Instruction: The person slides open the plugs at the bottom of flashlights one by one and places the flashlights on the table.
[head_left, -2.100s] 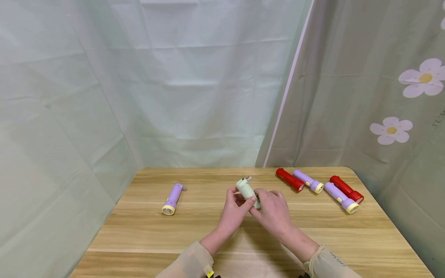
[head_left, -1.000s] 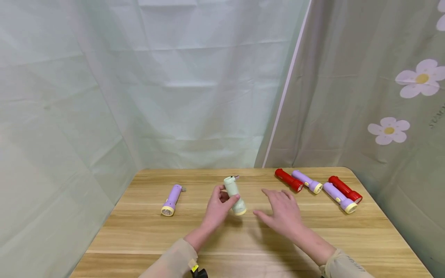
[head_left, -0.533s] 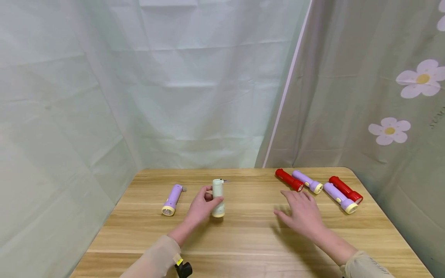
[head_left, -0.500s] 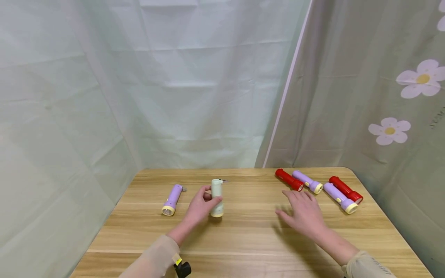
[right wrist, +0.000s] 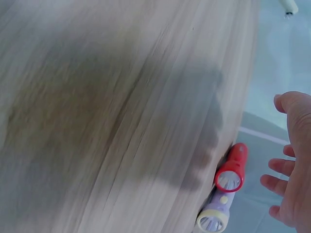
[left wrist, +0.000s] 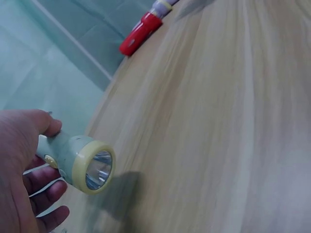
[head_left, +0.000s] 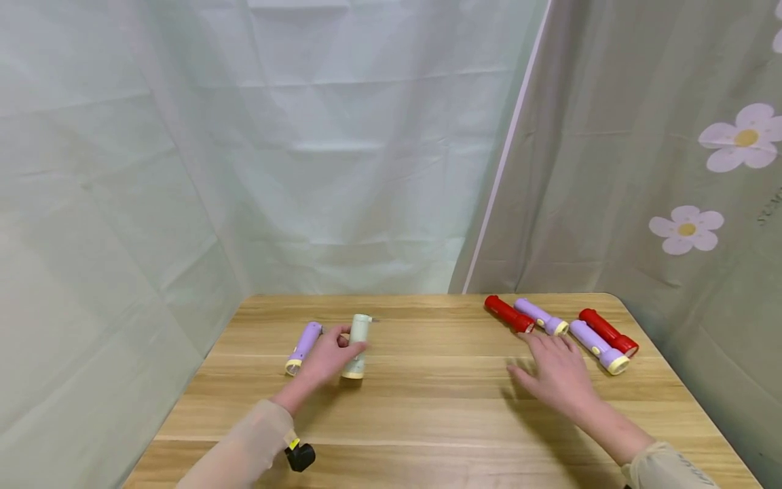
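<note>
My left hand (head_left: pixel 326 356) grips a pale green flashlight (head_left: pixel 358 346) between thumb and fingers, its cream-rimmed lens end (left wrist: pixel 94 167) pointing down toward the table. A small part juts sideways from its top end. The flashlight is held a little above the wood, casting a shadow. Just left of that hand lies a purple flashlight (head_left: pixel 303 347), partly hidden by the hand. My right hand (head_left: pixel 559 373) hovers over the table with fingers loosely spread and nothing in it. Its fingertips appear near a red flashlight (head_left: pixel 509 314) and a purple flashlight (head_left: pixel 540 316).
At the table's right lie another purple flashlight (head_left: pixel 597 346) and a red flashlight (head_left: pixel 608 332), side by side. The wooden table (head_left: pixel 427 421) meets hanging curtains (head_left: pixel 354 149) at the back and both sides. A small black device (head_left: pixel 299 456) sits at the left wrist.
The right hand has let go of the pale green flashlight and moved right. The left hand has carried that flashlight left toward the lone purple one, turning it more upright.
</note>
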Motion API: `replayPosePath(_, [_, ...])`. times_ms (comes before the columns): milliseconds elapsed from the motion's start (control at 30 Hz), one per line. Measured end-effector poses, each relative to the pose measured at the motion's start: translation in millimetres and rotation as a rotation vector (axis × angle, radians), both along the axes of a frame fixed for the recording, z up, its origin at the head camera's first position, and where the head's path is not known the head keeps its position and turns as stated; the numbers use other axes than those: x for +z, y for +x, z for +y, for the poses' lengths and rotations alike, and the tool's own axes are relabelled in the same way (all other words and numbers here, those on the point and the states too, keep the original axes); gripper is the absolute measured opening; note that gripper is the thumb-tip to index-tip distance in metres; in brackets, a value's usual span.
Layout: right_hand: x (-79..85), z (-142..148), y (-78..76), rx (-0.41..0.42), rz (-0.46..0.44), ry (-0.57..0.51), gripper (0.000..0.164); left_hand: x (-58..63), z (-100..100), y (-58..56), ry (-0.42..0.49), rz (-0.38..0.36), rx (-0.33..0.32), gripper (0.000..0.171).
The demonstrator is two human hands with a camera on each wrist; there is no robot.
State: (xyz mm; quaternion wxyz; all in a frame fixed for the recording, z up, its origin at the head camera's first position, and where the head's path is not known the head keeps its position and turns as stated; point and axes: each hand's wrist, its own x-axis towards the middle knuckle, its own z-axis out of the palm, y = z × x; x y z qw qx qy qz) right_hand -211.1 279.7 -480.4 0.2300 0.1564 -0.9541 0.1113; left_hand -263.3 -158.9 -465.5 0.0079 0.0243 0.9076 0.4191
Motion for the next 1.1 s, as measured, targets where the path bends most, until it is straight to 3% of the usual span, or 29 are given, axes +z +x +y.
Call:
replayPosePath(300, [-2.3, 18, -5.1, -0.021, -0.032, 0.011, 0.064, 3.6, -16, -8.2, -0.194, -0.007, -0.007, 0.054])
replayPosePath(567, [-6.7, 30, -7.6, -0.044, -0.084, 0.013, 0.063, 3.7, -17, -13.1, -0.339, -0.036, -0.029, 0.036])
replayPosePath(1100, [-11.1, 41, -16.7, -0.071, -0.067, -0.021, 0.048, 2.9, -19, -21.1, -0.455, -0.073, -0.048, 0.029])
